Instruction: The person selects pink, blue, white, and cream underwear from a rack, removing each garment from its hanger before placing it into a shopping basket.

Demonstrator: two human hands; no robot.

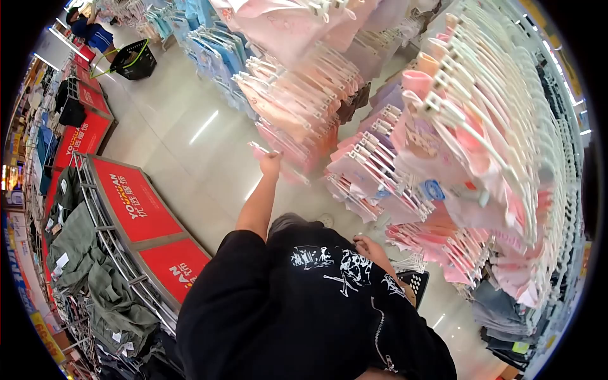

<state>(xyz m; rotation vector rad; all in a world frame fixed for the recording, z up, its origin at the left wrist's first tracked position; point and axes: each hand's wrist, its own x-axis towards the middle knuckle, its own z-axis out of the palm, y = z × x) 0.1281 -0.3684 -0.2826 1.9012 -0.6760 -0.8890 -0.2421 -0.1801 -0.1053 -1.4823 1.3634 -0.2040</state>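
Observation:
My left hand (pixel 270 163) is stretched forward, its fingers closed on the end of a white hanger (pixel 258 148) beside the lower row of pink garments (pixel 288 142). Nearer my body on the right, my right hand (pixel 366 244) has curled fingers; what they hold, if anything, is too small to make out. It is close to the hanging pink and white garments (pixel 364 171). Beside my right forearm are white hangers (pixel 411 263) and part of a dark perforated basket (pixel 415 285).
Red-panelled display stands (pixel 126 196) with a metal rail and dark green clothes (pixel 104 278) line the left. Pale blue garments (pixel 218 54) hang ahead. A person (pixel 92 28) is at the upper left near a black basket (pixel 134 61). Tall racks of pink clothes (pixel 468 152) fill the right.

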